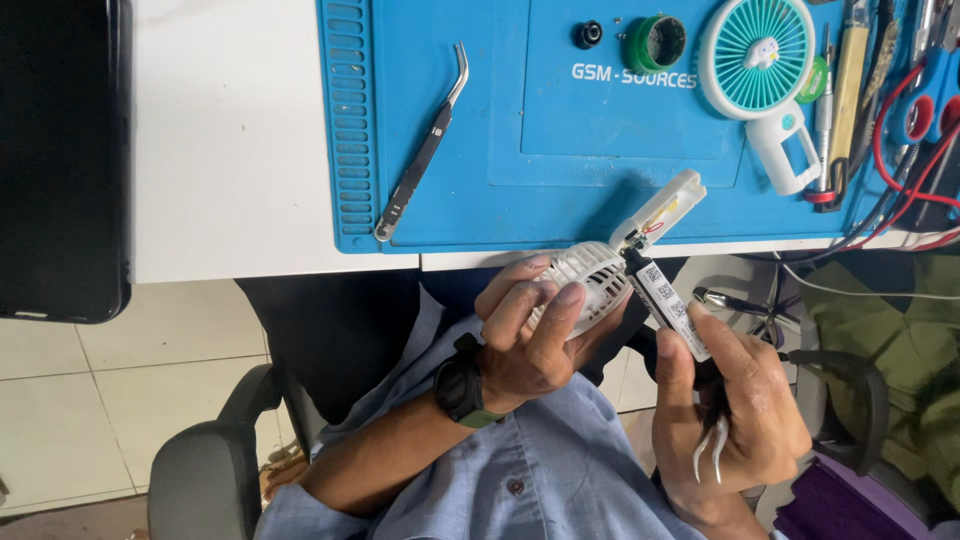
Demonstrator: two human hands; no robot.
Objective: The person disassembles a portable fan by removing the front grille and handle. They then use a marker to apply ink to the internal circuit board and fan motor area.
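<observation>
Your left hand (530,335) clamps the ribbed white plastic fan (590,275) just below the blue rubber mat (450,150). Your right hand (735,400) pinches its smooth cylindrical battery (668,303), thin wires still joining them; slim metal tweezers (425,150) lie apart.

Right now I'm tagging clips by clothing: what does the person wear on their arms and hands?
Both hands are bare, with no gloves. The left hand has a black watch with a dark round case and a green-edged strap at the wrist. The light blue shirt sleeve is pushed back up the forearm. The right hand shows no ring or band; its wrist is cut off by the frame.
</observation>
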